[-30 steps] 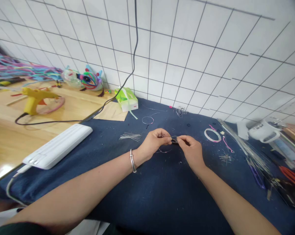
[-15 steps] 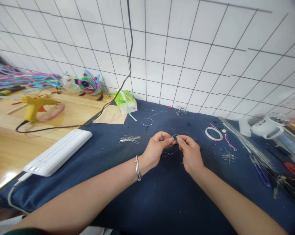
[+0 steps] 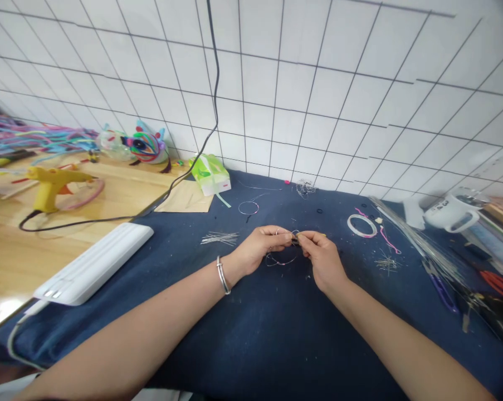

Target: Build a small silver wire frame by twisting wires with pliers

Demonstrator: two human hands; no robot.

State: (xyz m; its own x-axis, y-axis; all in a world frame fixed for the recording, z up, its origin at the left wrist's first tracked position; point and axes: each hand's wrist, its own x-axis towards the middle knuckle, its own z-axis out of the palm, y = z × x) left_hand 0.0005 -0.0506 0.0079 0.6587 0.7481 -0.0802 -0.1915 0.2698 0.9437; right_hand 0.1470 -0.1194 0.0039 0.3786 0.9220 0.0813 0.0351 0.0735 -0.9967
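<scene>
My left hand (image 3: 263, 245) and my right hand (image 3: 324, 259) meet over the dark blue cloth (image 3: 251, 345), fingertips pinched close together. Between them is a small dark piece (image 3: 295, 241), too small to name, on a thin wire. A loop of that wire (image 3: 282, 263) hangs below the fingers, and a little more wire curves above them. A bit of yellow shows behind my right fingers. To the left lies a bundle of short wires (image 3: 220, 238). Beyond my hands rests a wire ring (image 3: 248, 208) with a loose tail.
At right are a white spool ring (image 3: 362, 226), pink cord (image 3: 388, 240), short wires (image 3: 386, 263), long wires (image 3: 418, 242), purple-handled scissors (image 3: 443, 292) and a white mug (image 3: 454, 214). Leftward sit a power bank (image 3: 94, 264), tissue pack (image 3: 210, 175) and yellow glue gun (image 3: 53, 186). A black cable (image 3: 215, 100) hangs down.
The scene has shifted slightly left in view. My fingertips have parted a little, so the dark piece shows more. The hanging wire loop has swung leftward and is more visible.
</scene>
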